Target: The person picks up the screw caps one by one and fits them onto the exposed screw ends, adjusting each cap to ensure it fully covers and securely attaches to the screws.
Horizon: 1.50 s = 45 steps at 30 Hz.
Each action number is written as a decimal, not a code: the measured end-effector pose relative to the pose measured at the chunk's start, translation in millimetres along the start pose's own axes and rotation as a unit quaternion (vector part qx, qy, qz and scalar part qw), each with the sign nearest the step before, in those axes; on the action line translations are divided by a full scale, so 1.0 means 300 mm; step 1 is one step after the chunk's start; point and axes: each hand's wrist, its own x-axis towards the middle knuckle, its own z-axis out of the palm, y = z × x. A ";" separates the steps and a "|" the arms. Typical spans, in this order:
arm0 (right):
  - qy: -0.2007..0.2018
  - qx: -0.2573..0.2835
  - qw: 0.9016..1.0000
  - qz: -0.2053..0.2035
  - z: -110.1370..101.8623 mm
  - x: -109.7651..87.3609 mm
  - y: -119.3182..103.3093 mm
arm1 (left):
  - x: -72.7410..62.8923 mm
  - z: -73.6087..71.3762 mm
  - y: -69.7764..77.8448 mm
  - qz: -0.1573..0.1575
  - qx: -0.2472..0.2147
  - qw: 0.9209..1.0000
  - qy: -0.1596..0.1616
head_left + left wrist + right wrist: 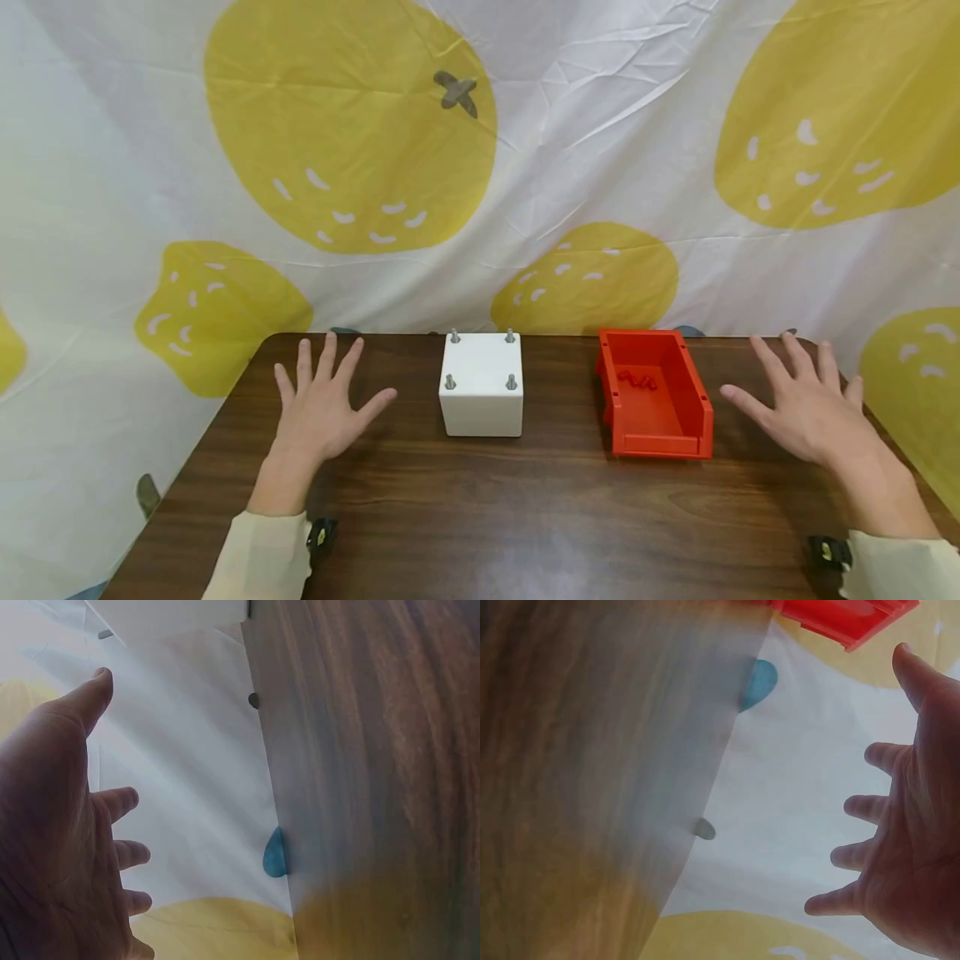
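A white block (482, 383) stands on the brown table, with grey metal bolts (511, 382) sticking up near its top corners. To its right sits a red open-front bin (660, 442), and several small red pieces (637, 381) lie inside on its floor. My left hand (318, 412) is held left of the block, fingers spread and holding nothing. Right of the bin, my right hand (810, 408) also has its fingers spread, with nothing in it. In the left wrist view the block's edge (172, 615) shows above the thumb; the right wrist view catches the bin's corner (847, 619).
The dark wood-grain table (480, 517) ends at a back edge close behind the block and bin. Beyond it hangs a white cloth (585, 167) printed with yellow fruit, which also runs along both sides. Each wrist wears a black strap device (321, 537).
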 end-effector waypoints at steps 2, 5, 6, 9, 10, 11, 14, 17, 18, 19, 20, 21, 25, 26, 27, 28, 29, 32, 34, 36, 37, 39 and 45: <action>0.002 0.000 1.000 0.001 -0.005 0.002 -0.005 | 0.002 0.000 0.002 0.001 -0.002 1.000 0.000; 0.006 -0.001 1.000 0.002 -0.011 0.004 -0.016 | 0.006 0.000 0.006 0.003 -0.008 1.000 0.002; 0.006 -0.002 1.000 0.002 -0.013 0.005 -0.020 | 0.008 0.000 0.008 0.003 -0.009 1.000 0.002; 0.004 -0.007 1.000 -0.001 -0.022 0.009 -0.034 | 0.014 0.001 0.012 0.005 -0.016 1.000 0.004; 0.002 -0.009 1.000 -0.003 -0.024 0.011 -0.038 | 0.017 0.000 0.014 0.005 -0.019 1.000 0.004; 0.001 -0.010 1.000 -0.005 -0.027 0.012 -0.044 | 0.019 0.001 0.015 0.006 -0.020 1.000 0.004; 0.000 -0.011 1.000 -0.011 -0.034 0.018 -0.060 | 0.025 0.000 0.021 0.008 -0.029 1.000 0.003; -0.001 -0.008 1.000 -0.015 -0.038 0.023 -0.074 | 0.032 0.001 0.030 0.009 -0.036 0.999 0.002; -0.002 -0.006 1.000 -0.016 -0.039 0.025 -0.079 | 0.034 0.001 0.033 0.009 -0.039 0.999 0.001; -0.003 -0.005 1.000 -0.018 -0.040 0.027 -0.083 | 0.037 0.002 0.036 0.009 -0.041 0.999 0.000; -0.004 -0.004 1.000 -0.020 -0.041 0.029 -0.088 | 0.039 0.003 0.039 0.009 -0.042 0.999 0.000; -0.004 -0.004 1.000 -0.023 -0.042 0.031 -0.093 | 0.042 0.003 0.043 0.009 -0.045 0.999 -0.002; -0.010 -0.006 0.999 -0.030 -0.048 0.040 -0.114 | 0.050 0.007 0.053 0.013 -0.054 0.998 -0.003; -0.012 -0.007 0.999 -0.031 -0.050 0.042 -0.120 | 0.053 0.008 0.056 0.014 -0.057 0.998 -0.003; -0.012 -0.008 0.999 -0.034 -0.051 0.044 -0.125 | 0.055 0.009 0.059 0.015 -0.060 0.998 -0.002; -0.012 -0.007 0.999 -0.037 -0.053 0.046 -0.131 | 0.057 0.010 0.061 0.017 -0.063 0.998 -0.001; -0.012 -0.007 0.999 -0.040 -0.055 0.048 -0.136 | 0.060 0.012 0.064 0.019 -0.066 0.998 0.000; -0.008 -0.010 0.999 -0.051 -0.057 0.053 -0.153 | 0.065 0.017 0.072 0.024 -0.075 0.997 0.001; -0.005 -0.015 0.998 -0.057 -0.058 0.056 -0.166 | 0.068 0.020 0.077 0.026 -0.079 0.997 0.001; 0.000 -0.020 0.998 -0.066 -0.058 0.060 -0.178 | 0.072 0.023 0.081 0.029 -0.082 0.996 0.002; 0.005 -0.023 0.997 -0.071 -0.058 0.062 -0.185 | 0.073 0.024 0.084 0.030 -0.083 0.996 0.002; 0.012 -0.024 0.996 -0.084 -0.058 0.067 -0.198 | 0.077 0.027 0.088 0.034 -0.086 0.996 0.004; 0.027 -0.018 0.994 -0.109 -0.052 0.080 -0.236 | 0.087 0.033 0.105 0.044 -0.110 0.993 0.004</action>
